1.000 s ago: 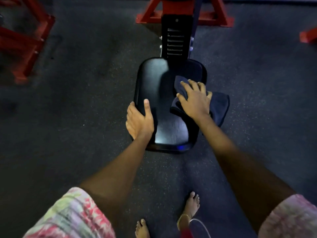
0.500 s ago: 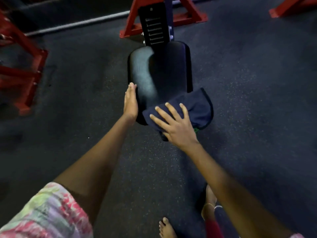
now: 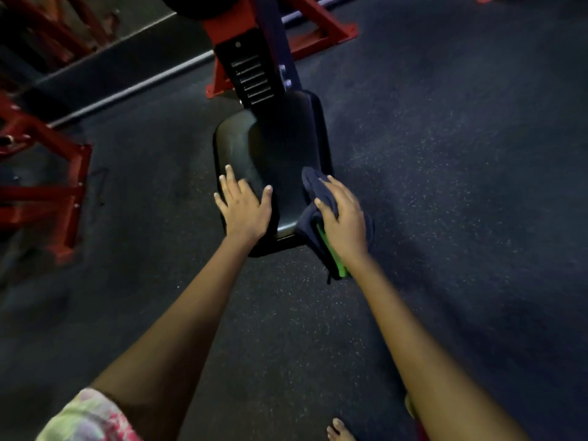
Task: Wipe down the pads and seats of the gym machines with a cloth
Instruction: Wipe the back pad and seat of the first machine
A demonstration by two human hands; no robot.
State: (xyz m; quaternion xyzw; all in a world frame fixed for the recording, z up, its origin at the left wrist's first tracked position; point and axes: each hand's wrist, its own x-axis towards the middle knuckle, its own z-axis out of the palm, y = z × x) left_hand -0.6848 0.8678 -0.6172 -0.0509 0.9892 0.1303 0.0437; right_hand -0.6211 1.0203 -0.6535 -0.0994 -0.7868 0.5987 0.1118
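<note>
Navy cloth (image 3: 321, 198), green trim showing, now bunched at seat's (image 3: 280, 154) near right edge under right hand (image 3: 345, 218), fingers curled over it. Was spread across near end 0.5 s ago. Left hand (image 3: 243, 206) flat on near left of pad, off side edge, holding nothing. Likely finishing right edge; far half near red frame (image 3: 318, 30) probably next.

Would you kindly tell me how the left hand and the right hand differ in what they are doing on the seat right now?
The left hand lies bare and flat on the seat, fingers spread; the right hand lies on a dark cloth. The left hand sits at the seat's near left edge; the right hand is at its right edge, where the cloth hangs over the side. Both are palm down at the seat's near end.
</note>
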